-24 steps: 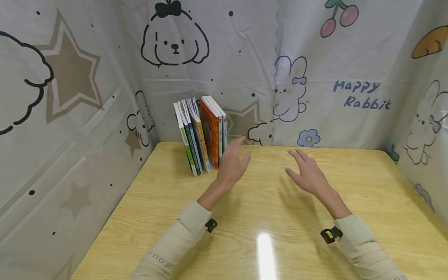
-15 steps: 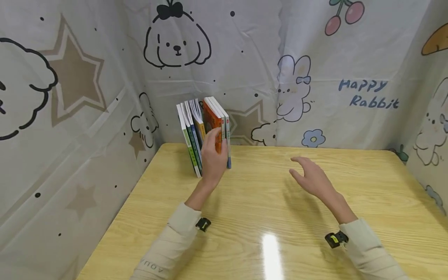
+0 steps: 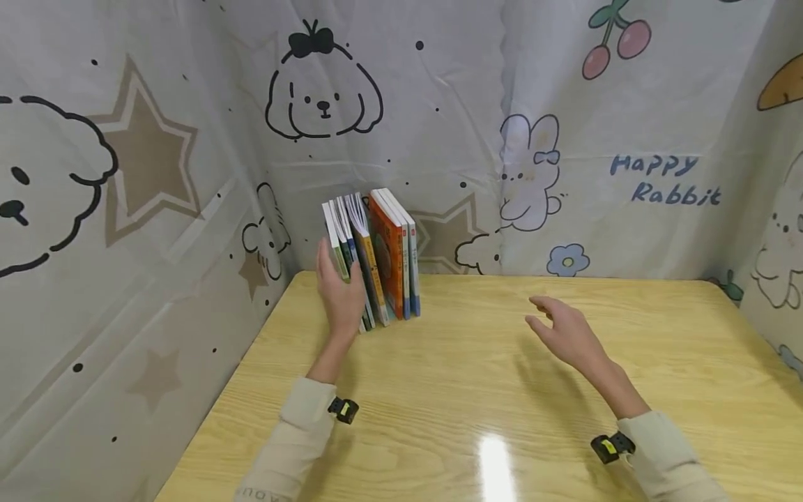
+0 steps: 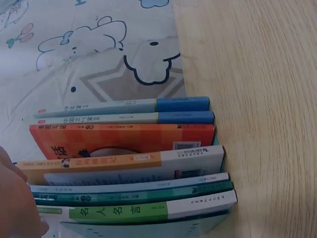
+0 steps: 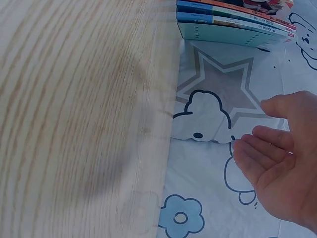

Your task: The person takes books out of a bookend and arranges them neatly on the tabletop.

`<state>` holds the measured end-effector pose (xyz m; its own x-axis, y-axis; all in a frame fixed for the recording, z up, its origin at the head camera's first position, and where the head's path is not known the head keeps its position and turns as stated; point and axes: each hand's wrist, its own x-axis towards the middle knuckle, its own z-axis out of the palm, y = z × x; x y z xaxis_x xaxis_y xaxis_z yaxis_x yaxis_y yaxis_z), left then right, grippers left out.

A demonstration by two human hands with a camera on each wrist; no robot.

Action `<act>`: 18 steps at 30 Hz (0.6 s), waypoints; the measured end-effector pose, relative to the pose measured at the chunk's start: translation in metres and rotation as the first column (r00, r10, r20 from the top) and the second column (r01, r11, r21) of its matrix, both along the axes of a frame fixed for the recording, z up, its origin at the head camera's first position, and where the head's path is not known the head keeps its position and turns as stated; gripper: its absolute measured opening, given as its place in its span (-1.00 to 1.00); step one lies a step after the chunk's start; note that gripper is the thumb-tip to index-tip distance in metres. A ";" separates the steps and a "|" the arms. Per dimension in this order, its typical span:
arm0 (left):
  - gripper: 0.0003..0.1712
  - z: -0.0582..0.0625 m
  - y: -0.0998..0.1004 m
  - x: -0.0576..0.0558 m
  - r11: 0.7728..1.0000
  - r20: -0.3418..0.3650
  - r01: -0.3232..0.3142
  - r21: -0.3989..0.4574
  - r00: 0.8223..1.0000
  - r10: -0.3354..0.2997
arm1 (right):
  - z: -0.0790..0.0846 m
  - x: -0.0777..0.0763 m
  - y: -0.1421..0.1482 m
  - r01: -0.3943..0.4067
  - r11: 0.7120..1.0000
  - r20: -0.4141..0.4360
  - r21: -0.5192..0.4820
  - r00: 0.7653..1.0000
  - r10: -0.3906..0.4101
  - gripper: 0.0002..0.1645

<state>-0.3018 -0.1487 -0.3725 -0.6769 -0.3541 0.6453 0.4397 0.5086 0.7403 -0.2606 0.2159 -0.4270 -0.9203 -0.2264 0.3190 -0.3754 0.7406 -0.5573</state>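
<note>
Several books stand upright in a row at the table's back left, the left ones leaning. In the left wrist view the outermost is a green-and-white book [image 4: 119, 210], next to darker green and pale spines. Further along come a yellow book [image 3: 371, 268], an orange-red book [image 3: 387, 254] and two pale books [image 3: 410, 279] with blue lower ends. My left hand [image 3: 341, 296] is at the row's left end, fingers extended along the outer side, thumb in front of the spines. Whether it presses the books I cannot tell. My right hand [image 3: 564, 335] hovers above the table, fingers slightly bent, holding nothing.
The wooden table [image 3: 464, 376] meets a patterned cloth [image 3: 452, 104] behind the books. Another cloth side [image 3: 163, 279] rises along the table's left edge, close to my left hand. A bright reflection lies on the front of the tabletop.
My left hand has gone left, from beside the orange-red book, across the spines to the row's outer left end. My right hand has stayed nearly in place, its fingers bending a little more.
</note>
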 end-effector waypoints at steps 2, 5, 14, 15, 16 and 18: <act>-0.24 -0.001 -0.002 -0.003 1.000 0.049 0.006 0.001 0.999 -0.006 | 0.000 0.000 0.001 0.002 1.000 0.003 -0.006 1.000 -0.002 -0.43; -0.23 -0.004 -0.006 -0.005 1.000 0.126 0.015 -0.010 0.992 -0.014 | 0.001 0.000 0.002 0.002 1.000 0.005 -0.014 1.000 -0.002 -0.43; -0.36 -0.017 -0.017 -0.015 1.000 0.130 0.003 -0.025 0.992 0.000 | 0.000 0.000 0.006 -0.003 1.000 -0.012 0.013 1.000 0.003 -0.49; -0.38 -0.017 -0.017 -0.015 1.000 0.118 0.002 -0.024 0.993 0.001 | 0.000 0.000 0.007 -0.001 1.000 -0.016 0.014 1.000 0.001 -0.50; -0.39 -0.018 -0.018 -0.016 1.000 0.106 0.006 -0.019 0.994 -0.004 | 0.000 0.000 0.007 0.001 1.000 -0.018 0.014 1.000 0.000 -0.51; -0.41 -0.019 -0.017 -0.016 1.000 0.097 -0.003 -0.018 0.995 0.005 | 0.000 0.000 0.008 0.007 1.000 -0.019 0.014 1.000 -0.007 -0.51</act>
<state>-0.3181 -0.1655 -0.3919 -0.7352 -0.3460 0.5829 0.3640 0.5238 0.7701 -0.2602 0.2237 -0.4266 -0.9156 -0.2247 0.3335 -0.3808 0.7512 -0.5392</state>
